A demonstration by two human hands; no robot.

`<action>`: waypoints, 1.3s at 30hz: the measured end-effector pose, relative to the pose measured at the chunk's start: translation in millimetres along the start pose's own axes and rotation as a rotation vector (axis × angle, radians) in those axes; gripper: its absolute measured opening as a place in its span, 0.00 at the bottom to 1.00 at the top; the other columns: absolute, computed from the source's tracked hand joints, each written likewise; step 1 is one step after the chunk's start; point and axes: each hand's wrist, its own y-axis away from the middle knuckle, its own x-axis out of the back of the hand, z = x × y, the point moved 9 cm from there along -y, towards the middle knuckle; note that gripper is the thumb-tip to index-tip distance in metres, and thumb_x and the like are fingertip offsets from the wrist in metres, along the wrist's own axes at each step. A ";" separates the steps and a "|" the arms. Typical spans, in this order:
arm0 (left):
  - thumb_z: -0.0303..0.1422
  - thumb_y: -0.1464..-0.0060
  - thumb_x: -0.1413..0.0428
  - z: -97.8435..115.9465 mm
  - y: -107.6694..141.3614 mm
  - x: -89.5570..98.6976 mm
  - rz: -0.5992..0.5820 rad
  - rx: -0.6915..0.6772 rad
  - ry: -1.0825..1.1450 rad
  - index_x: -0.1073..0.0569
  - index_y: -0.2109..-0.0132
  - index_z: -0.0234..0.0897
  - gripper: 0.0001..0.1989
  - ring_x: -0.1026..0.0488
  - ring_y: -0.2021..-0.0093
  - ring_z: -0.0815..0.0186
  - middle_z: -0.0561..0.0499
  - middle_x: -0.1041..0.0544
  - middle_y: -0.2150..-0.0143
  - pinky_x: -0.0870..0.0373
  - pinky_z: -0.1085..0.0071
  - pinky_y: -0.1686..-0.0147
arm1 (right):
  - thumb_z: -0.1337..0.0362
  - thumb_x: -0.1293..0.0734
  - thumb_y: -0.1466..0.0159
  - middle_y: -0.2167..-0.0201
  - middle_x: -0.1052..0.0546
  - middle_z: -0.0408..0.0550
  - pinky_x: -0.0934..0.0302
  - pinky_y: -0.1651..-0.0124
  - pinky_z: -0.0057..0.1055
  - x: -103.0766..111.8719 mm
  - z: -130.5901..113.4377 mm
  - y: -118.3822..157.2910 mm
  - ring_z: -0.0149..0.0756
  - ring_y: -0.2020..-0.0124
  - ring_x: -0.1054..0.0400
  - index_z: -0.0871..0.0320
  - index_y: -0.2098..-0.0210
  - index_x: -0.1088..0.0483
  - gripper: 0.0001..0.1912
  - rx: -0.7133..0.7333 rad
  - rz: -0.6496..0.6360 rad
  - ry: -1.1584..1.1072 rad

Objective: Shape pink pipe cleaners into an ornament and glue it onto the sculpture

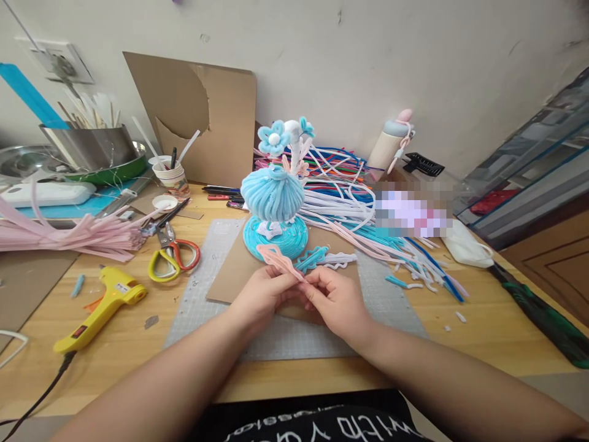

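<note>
At the middle of the surface (225,376), in the head view, the left hand (263,293) and right hand (339,302) are closed together on the near end of a pink piece (277,258), its wider far end sticking out in front of the blue model (273,196). The likeliest trouble is the pinch itself: pressed or twisted too hard, the soft strands could kink or spread out of line. The knuckles are near the model's base, so a careless push forward might jolt it and set its tall flower (273,140) swaying. The blue strands (313,260) and white strands (341,261) just beyond the right hand could be snagged or swept aside by the fingers. Below them lie a card (232,281) and a grey mat (391,310). To the left, the glue gun (103,307) rests near the scissors (176,248); whether it is hot cannot be told, but a stray forearm could catch it. Behind the model spreads a pile of stems (329,202), with a cut cardboard sheet (232,123) leaning on the pale wall (322,61) and a glass-fronted cabinet (543,144) at the right.
</note>
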 end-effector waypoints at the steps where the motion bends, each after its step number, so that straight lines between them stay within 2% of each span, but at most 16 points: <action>1: 0.30 0.52 0.41 0.6 0.1 0.7 -0.001 -0.007 -0.007 0.27 0.71 0.31 0.05 0.28 0.70 0.65 0.49 0.25 0.73 0.32 0.67 0.65 | 0.59 0.37 0.39 0.78 0.28 0.43 0.38 0.73 0.29 0.5 -0.5 0.3 0.31 0.77 0.33 0.57 0.71 0.33 0.08 -0.003 0.006 -0.012; 8: 0.31 0.53 0.40 11.0 2.5 7.6 0.016 -0.064 -0.162 0.25 0.69 0.30 0.07 0.30 0.67 0.66 0.48 0.25 0.70 0.36 0.70 0.63 | 0.57 0.36 0.40 0.82 0.31 0.39 0.42 0.79 0.25 -3.6 -2.2 -2.4 0.27 0.84 0.36 0.57 0.73 0.37 0.11 -0.120 -0.080 -0.257; 10: 0.33 0.52 0.40 20.7 2.3 15.9 0.078 -0.111 -0.174 0.24 0.66 0.31 0.09 0.30 0.65 0.66 0.48 0.25 0.67 0.36 0.71 0.63 | 0.57 0.36 0.40 0.82 0.32 0.38 0.42 0.79 0.25 0.3 -4.7 -4.9 0.26 0.84 0.37 0.58 0.73 0.37 0.11 -0.104 -0.064 -0.248; 13: 0.36 0.51 0.41 39.2 3.7 38.1 0.251 -0.220 -0.166 0.25 0.63 0.33 0.11 0.31 0.68 0.70 0.49 0.24 0.67 0.37 0.73 0.66 | 0.58 0.37 0.40 0.81 0.33 0.38 0.41 0.78 0.25 3.1 -5.0 -7.5 0.26 0.83 0.37 0.58 0.73 0.37 0.11 -0.095 -0.058 -0.228; 16: 0.36 0.52 0.40 43.7 2.9 48.4 0.307 -0.240 -0.194 0.25 0.67 0.32 0.09 0.32 0.72 0.72 0.50 0.25 0.71 0.37 0.74 0.67 | 0.59 0.37 0.40 0.78 0.31 0.40 0.40 0.76 0.26 -4.0 -4.2 -8.2 0.27 0.81 0.36 0.58 0.69 0.36 0.08 -0.097 -0.132 -0.239; 20: 0.36 0.54 0.39 32.2 -0.1 42.4 0.257 -0.172 -0.243 0.27 0.71 0.33 0.10 0.30 0.71 0.70 0.49 0.23 0.69 0.37 0.72 0.66 | 0.58 0.36 0.40 0.74 0.31 0.41 0.41 0.75 0.26 -8.8 -4.0 -8.3 0.27 0.78 0.37 0.57 0.64 0.36 0.10 -0.100 -0.162 -0.304; 26: 0.35 0.56 0.38 28.4 1.0 27.0 0.172 -0.151 -0.284 0.25 0.70 0.33 0.09 0.28 0.69 0.67 0.48 0.21 0.69 0.35 0.71 0.64 | 0.55 0.35 0.41 0.82 0.34 0.39 0.50 0.79 0.24 -13.1 1.4 -6.6 0.25 0.81 0.42 0.59 0.70 0.33 0.13 -0.219 -0.210 -0.408; 29: 0.34 0.56 0.38 29.1 1.5 22.8 0.145 -0.151 -0.283 0.25 0.70 0.33 0.08 0.27 0.68 0.67 0.49 0.21 0.69 0.34 0.70 0.61 | 0.55 0.32 0.44 0.82 0.33 0.39 0.50 0.79 0.23 -16.5 5.8 -4.0 0.25 0.82 0.41 0.60 0.72 0.33 0.13 -0.296 -0.238 -0.495; 34: 0.35 0.58 0.37 24.5 1.6 22.9 0.150 -0.122 -0.302 0.25 0.70 0.32 0.10 0.26 0.69 0.66 0.49 0.21 0.70 0.33 0.69 0.62 | 0.59 0.29 0.48 0.78 0.29 0.41 0.44 0.76 0.25 -19.4 8.5 -1.5 0.25 0.80 0.38 0.60 0.73 0.35 0.14 -0.322 -0.268 -0.551; 39: 0.35 0.59 0.36 23.8 3.5 26.9 0.209 -0.121 -0.386 0.25 0.75 0.33 0.10 0.26 0.72 0.65 0.48 0.21 0.74 0.33 0.69 0.65 | 0.59 0.28 0.49 0.85 0.31 0.37 0.45 0.79 0.25 -17.6 6.1 -1.0 0.27 0.83 0.38 0.58 0.78 0.39 0.15 -0.281 -0.246 -0.447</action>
